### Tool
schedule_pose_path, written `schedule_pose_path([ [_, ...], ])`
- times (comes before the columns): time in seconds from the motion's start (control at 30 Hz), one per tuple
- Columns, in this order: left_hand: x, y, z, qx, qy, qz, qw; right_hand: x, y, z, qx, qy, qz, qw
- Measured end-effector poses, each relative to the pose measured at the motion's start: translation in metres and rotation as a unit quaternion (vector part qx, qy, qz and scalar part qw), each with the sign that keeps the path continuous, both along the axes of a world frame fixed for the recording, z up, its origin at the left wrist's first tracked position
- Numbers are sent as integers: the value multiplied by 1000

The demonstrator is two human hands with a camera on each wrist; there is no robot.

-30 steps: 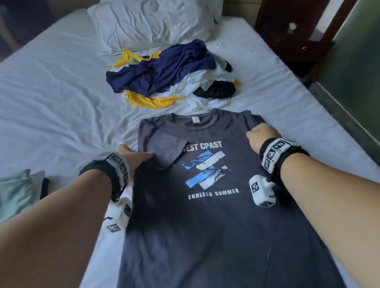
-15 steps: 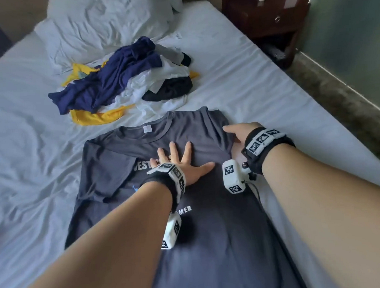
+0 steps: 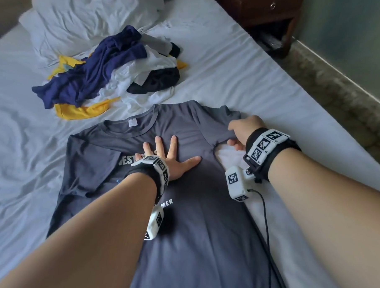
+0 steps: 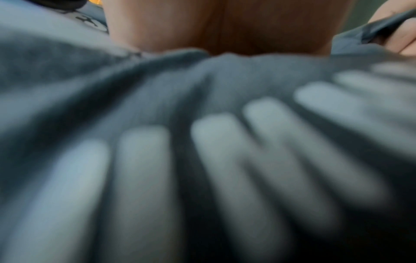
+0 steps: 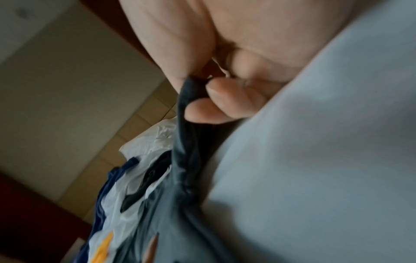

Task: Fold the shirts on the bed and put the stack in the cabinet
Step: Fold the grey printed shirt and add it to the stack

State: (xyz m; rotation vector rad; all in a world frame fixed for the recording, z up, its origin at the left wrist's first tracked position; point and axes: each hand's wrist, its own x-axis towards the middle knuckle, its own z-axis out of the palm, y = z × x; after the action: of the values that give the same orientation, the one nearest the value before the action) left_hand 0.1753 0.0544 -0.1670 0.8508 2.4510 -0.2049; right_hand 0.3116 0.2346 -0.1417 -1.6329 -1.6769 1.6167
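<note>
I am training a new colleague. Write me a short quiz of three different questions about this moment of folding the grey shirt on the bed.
1. True or false: the left hand lies flat with spread fingers on the chest of the grey shirt.
2. What does the right hand hold?
A. the yellow garment
B. the grey shirt's sleeve
C. the pillow
3. Fill in: the pile of unfolded clothes lies between the grey shirt and the ____.

Key
1. True.
2. B; the right wrist view shows fingers pinching the dark fabric.
3. Pillow.
</note>
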Motion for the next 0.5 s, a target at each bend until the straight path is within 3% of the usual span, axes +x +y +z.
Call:
schedule_pose_path([
  [0.17, 2, 0, 1, -5, 6, -3, 1000, -3, 1, 5, -103, 84, -43, 990],
  [0.3, 1, 0, 3, -2, 2, -3, 1000, -15, 7, 11, -132, 131, -134, 973],
  [0.5, 1, -3, 1, 17, 12, -6, 1000, -8, -8, -4, -83, 214, -158, 960],
])
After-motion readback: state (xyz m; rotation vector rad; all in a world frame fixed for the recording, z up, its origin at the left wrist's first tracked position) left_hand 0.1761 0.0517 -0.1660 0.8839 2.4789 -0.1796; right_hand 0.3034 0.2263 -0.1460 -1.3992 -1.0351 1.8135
